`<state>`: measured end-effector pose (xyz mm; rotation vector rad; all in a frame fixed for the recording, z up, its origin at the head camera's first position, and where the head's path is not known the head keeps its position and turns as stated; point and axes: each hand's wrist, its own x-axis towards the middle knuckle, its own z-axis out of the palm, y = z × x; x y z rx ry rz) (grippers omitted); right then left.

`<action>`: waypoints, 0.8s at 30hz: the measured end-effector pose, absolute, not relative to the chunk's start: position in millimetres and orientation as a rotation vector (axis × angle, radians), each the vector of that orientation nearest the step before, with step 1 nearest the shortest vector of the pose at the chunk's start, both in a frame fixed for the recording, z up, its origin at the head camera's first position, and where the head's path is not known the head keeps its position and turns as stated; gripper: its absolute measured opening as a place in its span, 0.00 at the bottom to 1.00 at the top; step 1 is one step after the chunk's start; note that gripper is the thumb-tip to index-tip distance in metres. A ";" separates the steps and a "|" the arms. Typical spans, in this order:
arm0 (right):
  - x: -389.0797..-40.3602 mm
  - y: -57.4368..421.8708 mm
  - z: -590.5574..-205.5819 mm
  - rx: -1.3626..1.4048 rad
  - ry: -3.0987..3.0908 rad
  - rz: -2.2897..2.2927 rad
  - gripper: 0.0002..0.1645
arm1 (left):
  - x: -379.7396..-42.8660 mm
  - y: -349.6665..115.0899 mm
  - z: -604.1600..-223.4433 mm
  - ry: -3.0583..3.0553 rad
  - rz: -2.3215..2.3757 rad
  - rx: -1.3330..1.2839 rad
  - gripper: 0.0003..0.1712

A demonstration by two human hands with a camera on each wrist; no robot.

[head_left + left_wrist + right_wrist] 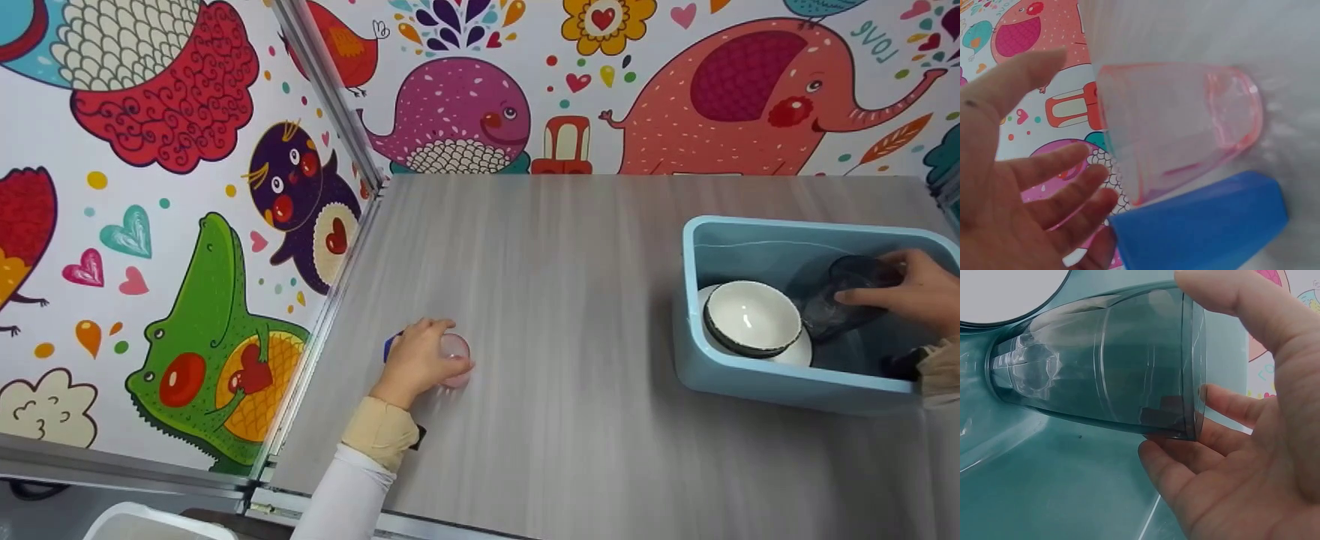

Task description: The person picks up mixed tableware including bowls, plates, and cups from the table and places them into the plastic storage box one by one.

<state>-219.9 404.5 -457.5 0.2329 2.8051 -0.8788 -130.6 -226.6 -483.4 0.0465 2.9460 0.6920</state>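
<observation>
My right hand [919, 289] grips a dark transparent cup [1100, 365] by its rim, the thumb on one side and the fingers on the other. The cup leans with its base low inside the light blue bin [795, 394]. On the left part of the table, my left hand [424, 360] is over a clear pink cup [1179, 118] and a blue cup [1202, 225] standing side by side. In the left wrist view its thumb and fingers are spread apart, fingertips close to the rims of both cups.
A white bowl [752, 316] with a dark rim lies in the bin on a white plate [801, 352], next to the dark cup. Printed animal panels [465, 112] wall the grey table [555, 360] at the back and left. A white container [150, 521] stands below the front left edge.
</observation>
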 end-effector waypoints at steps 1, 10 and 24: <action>-220.1 404.1 -457.3 0.240 2.797 -0.882 0.60 | -130.1 -226.2 -484.7 2.943 0.669 0.044 0.40; -220.8 406.6 -458.5 0.250 2.777 -0.911 0.64 | -127.8 -224.3 -490.8 2.948 0.607 0.028 0.40; -219.6 406.4 -459.5 0.256 2.741 -0.970 0.65 | -125.2 -222.1 -495.5 2.943 0.531 0.042 0.42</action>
